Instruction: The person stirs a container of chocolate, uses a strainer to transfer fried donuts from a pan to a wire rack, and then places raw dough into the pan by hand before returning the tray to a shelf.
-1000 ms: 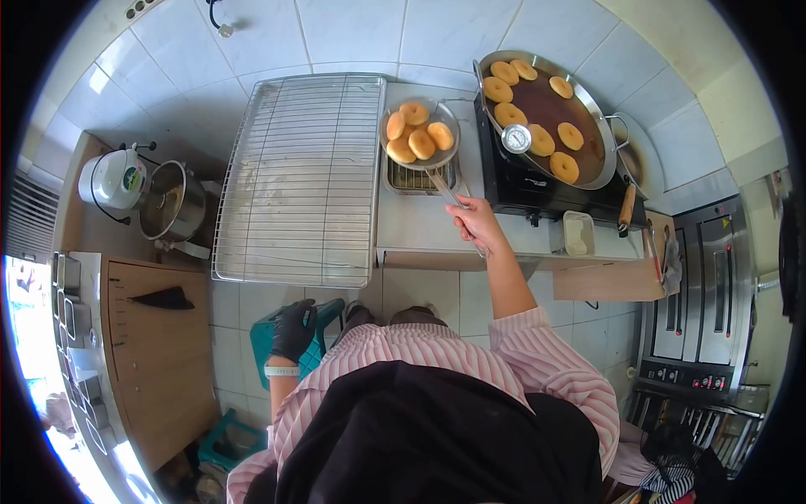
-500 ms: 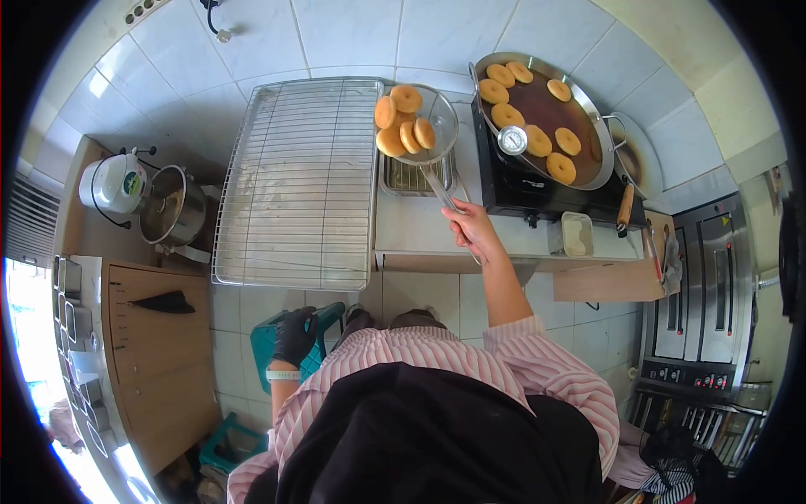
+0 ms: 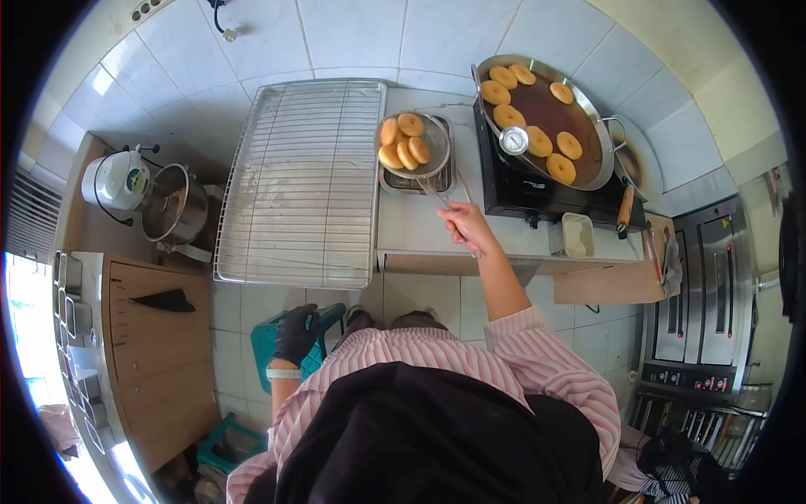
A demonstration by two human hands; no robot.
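My right hand (image 3: 466, 228) is bare and wrapped round the handle of a wire mesh strainer (image 3: 437, 134). Several golden doughnuts (image 3: 410, 125) lie heaped in its mesh bowl. The strainer is held above a rectangular metal container (image 3: 411, 186), overlapping most of it in this view. My left hand (image 3: 295, 334), in a black glove, hangs low at my side over a green stool (image 3: 264, 340). Its fingers are loosely bent and a little apart, with nothing visible in them.
Left of the strainer, a wire rack (image 3: 302, 185) lies on a large tray. To its right, a wide pan (image 3: 600, 168) of brown oil with several doughnuts stands on a black stove (image 3: 512, 197); a dial thermometer (image 3: 514, 141) sits at its rim. A mixer (image 3: 117, 181) stands far left.
The strainer with its doughnuts has come slightly down toward the metal container, and the doughnuts have shifted a little in it. My left hand stays where it was.
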